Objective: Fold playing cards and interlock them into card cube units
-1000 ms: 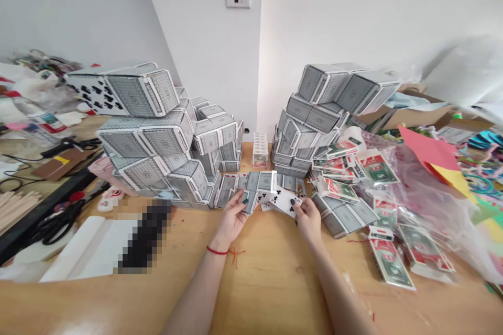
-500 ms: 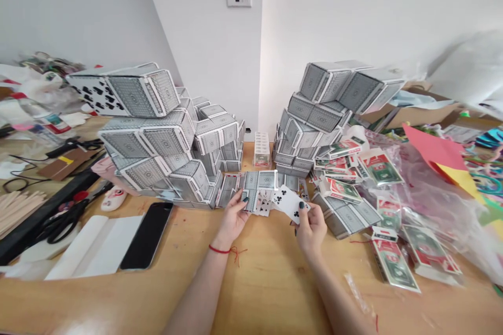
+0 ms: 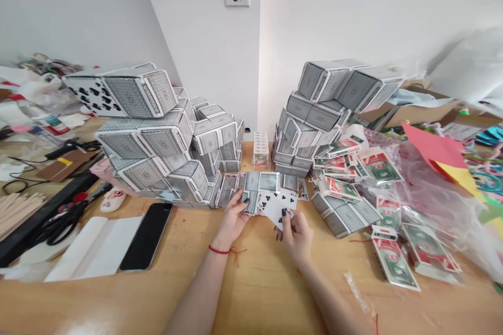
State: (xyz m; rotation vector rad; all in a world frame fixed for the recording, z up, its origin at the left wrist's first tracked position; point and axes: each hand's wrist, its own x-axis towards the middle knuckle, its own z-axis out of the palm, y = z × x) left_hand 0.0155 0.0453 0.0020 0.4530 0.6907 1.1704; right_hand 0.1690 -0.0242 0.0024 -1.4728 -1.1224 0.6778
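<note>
My left hand [image 3: 232,218] grips the left edge of a small box folded from playing cards [image 3: 262,184], patterned grey backs outward, just above the wooden table [image 3: 259,277]. My right hand [image 3: 295,230] pinches a face-up clubs card [image 3: 276,204] against the front of that box. Both hands sit close together at the table's middle, fingers curled on the cards. Dark nail polish shows, and a red string bracelet circles the left wrist.
Tall stacks of card boxes stand at left [image 3: 153,136] and right [image 3: 314,115]. Red and green card packs [image 3: 393,259] lie at right on clear plastic. A black phone [image 3: 147,235], white paper, scissors [image 3: 63,220] and craft clutter fill the left.
My right hand has moved left and inward with the clubs card, bringing it against the card box in my left hand. The left hand has stayed put.
</note>
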